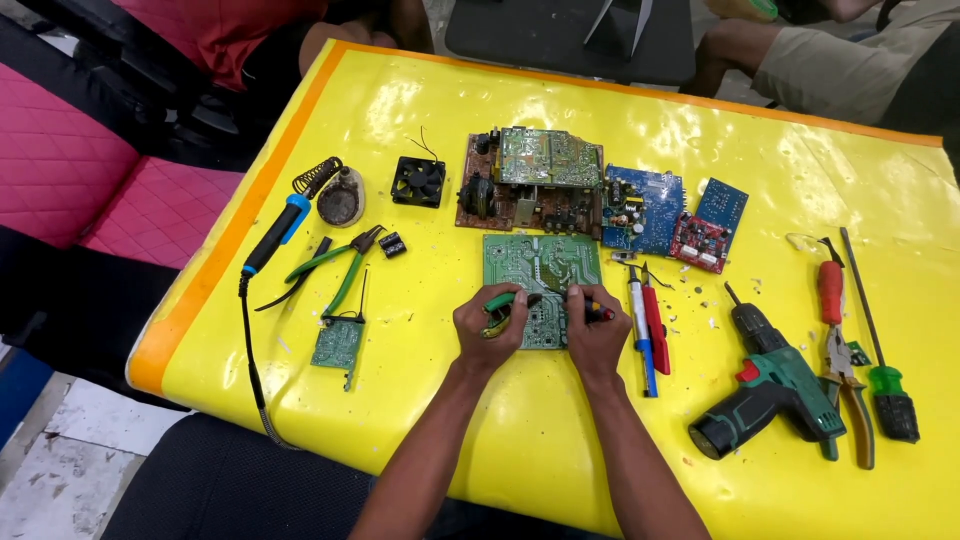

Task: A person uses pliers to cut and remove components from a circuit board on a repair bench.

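Observation:
A green circuit board (541, 268) lies flat in the middle of the yellow table (560, 440). My left hand (489, 328) rests on its near left corner and grips a green-handled tool (500, 300). Pressed to the board's near right edge, my right hand (594, 332) holds a thin red and black tool (600, 312). The two tool tips meet over the board between my hands.
Behind it are a brown board (530, 182), blue boards (643, 208) and a small fan (418, 181). Left: soldering iron (283, 226), green pliers (340, 268), small green board (338, 343). Right: screwdrivers (645, 325), green drill (770, 385), red pliers (838, 345), green screwdriver (880, 350). People sit at the far side.

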